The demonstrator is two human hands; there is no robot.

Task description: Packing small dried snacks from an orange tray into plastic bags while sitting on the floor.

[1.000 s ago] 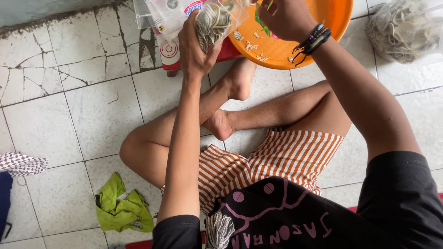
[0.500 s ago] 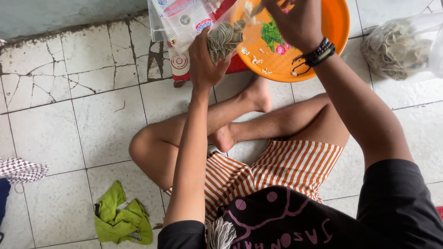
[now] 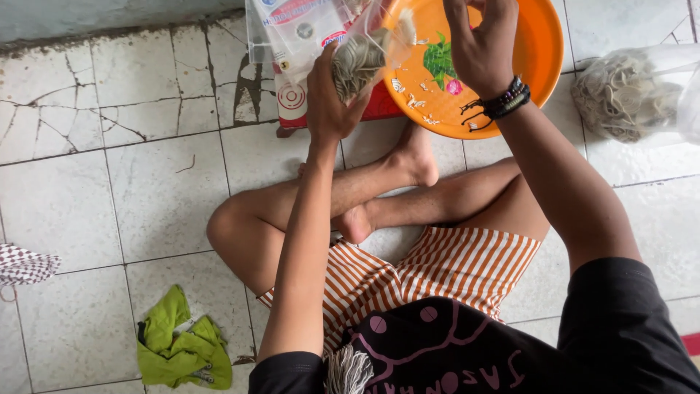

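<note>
My left hand [image 3: 329,102] grips a small clear plastic bag [image 3: 364,52] stuffed with pale dried noodle-like strands, held upright at the left rim of a round orange tray [image 3: 543,51]. My right hand [image 3: 481,45], with dark bead bracelets on the wrist, is above the tray with its fingers curled down by the bag's top; what they pinch is hidden. A few pale scraps and a green and pink print lie on the tray. I sit cross-legged on the tiled floor.
A stack of printed clear bags [image 3: 295,33] lies at the top, over a red and white packet [image 3: 293,106]. A large bag of the same pale strands [image 3: 631,91] sits at the right. A green cloth [image 3: 179,343] and a patterned cloth [image 3: 25,264] lie on the left.
The view has shifted, so tray and hands sit lower in the frame. My left hand still holds the small bag; my right hand stays over the tray.
</note>
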